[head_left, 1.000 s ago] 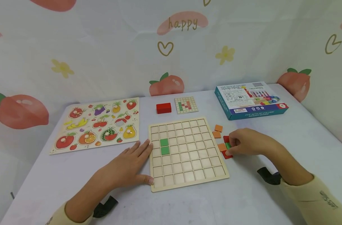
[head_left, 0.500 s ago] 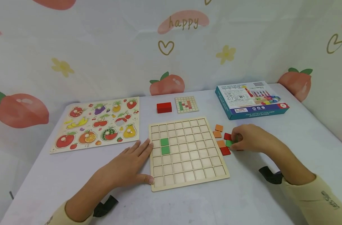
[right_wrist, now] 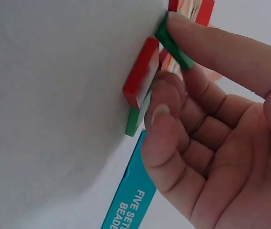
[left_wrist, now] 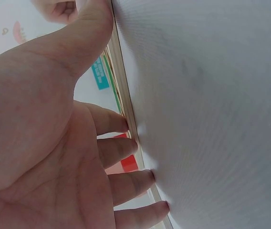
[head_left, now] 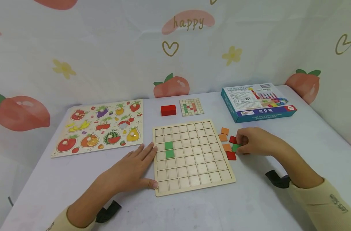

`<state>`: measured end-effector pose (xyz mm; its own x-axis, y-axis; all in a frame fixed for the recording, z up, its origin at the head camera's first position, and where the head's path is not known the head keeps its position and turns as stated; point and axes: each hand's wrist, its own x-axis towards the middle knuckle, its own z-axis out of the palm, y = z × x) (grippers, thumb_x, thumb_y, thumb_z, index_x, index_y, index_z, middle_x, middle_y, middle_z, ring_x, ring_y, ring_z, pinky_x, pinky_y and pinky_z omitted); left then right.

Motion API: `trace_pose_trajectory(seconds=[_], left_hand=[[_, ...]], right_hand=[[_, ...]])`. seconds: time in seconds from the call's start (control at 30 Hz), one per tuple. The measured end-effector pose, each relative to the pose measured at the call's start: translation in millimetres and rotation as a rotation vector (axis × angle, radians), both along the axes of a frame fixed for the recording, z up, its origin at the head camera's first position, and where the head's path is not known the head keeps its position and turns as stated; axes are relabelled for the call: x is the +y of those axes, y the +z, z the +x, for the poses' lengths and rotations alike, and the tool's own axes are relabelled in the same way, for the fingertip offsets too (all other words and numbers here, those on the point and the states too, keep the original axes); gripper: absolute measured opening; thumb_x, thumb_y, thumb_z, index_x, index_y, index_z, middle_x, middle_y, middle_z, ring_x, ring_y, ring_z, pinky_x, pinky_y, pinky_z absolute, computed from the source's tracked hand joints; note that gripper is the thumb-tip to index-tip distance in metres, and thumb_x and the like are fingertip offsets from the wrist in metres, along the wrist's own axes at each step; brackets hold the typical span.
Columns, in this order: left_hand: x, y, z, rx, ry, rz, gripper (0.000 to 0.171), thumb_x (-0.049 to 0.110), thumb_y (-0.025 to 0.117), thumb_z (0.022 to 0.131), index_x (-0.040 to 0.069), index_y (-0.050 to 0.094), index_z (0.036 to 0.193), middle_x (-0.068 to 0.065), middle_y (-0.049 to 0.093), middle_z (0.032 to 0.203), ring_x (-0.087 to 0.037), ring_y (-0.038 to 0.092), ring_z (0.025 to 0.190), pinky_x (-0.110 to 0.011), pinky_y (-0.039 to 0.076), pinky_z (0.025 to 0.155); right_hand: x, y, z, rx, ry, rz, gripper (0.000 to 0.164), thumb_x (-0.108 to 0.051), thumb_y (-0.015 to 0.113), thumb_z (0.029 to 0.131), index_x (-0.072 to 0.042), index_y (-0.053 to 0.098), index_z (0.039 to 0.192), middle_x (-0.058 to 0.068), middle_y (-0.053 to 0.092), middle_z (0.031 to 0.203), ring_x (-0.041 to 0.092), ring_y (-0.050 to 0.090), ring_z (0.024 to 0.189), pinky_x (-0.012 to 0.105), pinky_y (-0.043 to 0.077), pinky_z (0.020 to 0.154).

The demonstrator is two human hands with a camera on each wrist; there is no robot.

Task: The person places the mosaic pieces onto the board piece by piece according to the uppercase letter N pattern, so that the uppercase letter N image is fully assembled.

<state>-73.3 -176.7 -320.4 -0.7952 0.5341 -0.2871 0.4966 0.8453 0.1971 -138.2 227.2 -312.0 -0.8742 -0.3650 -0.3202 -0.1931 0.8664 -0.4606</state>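
Note:
A wooden grid board (head_left: 194, 149) lies on the table with two green tiles (head_left: 169, 149) set one below the other in its left part. My left hand (head_left: 132, 170) rests with straight fingers along the board's left edge; in the left wrist view, its fingertips (left_wrist: 130, 183) touch that edge. My right hand (head_left: 257, 141) is at the loose tiles right of the board, fingers curled. There, thumb and fingers pinch a green tile (right_wrist: 175, 45), which stands tilted in the right wrist view. A red tile (right_wrist: 141, 74) and another green tile (right_wrist: 134, 119) lie close to the fingers.
Several orange tiles (head_left: 223, 138) and a red tile (head_left: 231, 156) lie along the board's right edge. Behind the board are a red block (head_left: 168, 110) and a small pattern card (head_left: 191, 107). A fruit puzzle (head_left: 100, 128) lies left, a boxed set (head_left: 257, 102) back right.
My right hand has shifted slightly away, from the lower red tile to the green tile, leaving that red tile in full view. My left hand stays at the board's edge.

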Motion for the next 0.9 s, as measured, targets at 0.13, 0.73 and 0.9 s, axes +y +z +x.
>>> trace_pose_trajectory(seconds=[0.13,0.73,0.9], left_hand=[[0.1,0.5,-0.3,-0.001,0.001,0.0,0.11,0.07,0.066,0.082,0.004,0.024,0.159,-0.015,0.019,0.165,-0.044,0.018,0.148,-0.061,0.027,0.113],[-1.0,-0.6,-0.3,-0.004,0.007,0.004,0.11,0.071,0.065,0.082,0.004,0.025,0.159,-0.015,0.018,0.165,-0.044,0.018,0.148,-0.062,0.025,0.113],[-0.5,0.0,-0.2,-0.006,0.004,0.004,0.11,0.071,0.065,0.082,0.004,0.025,0.159,-0.015,0.018,0.165,-0.044,0.018,0.148,-0.062,0.026,0.113]], right_hand=[[3.2,1.9,0.1,-0.014,0.007,-0.046,0.022,-0.017,0.083,0.084,-0.01,0.062,0.086,0.001,0.058,0.078,0.019,0.054,0.078,0.033,0.05,0.063],[1.7,6.2,0.6,-0.023,0.022,-0.144,0.004,-0.01,0.076,0.089,-0.012,0.073,0.091,-0.002,0.068,0.089,0.019,0.056,0.081,0.033,0.051,0.065],[-0.1,9.2,3.3,-0.049,0.01,-0.168,0.004,-0.01,0.076,0.089,-0.013,0.074,0.091,-0.001,0.069,0.088,0.019,0.058,0.08,0.033,0.052,0.066]])
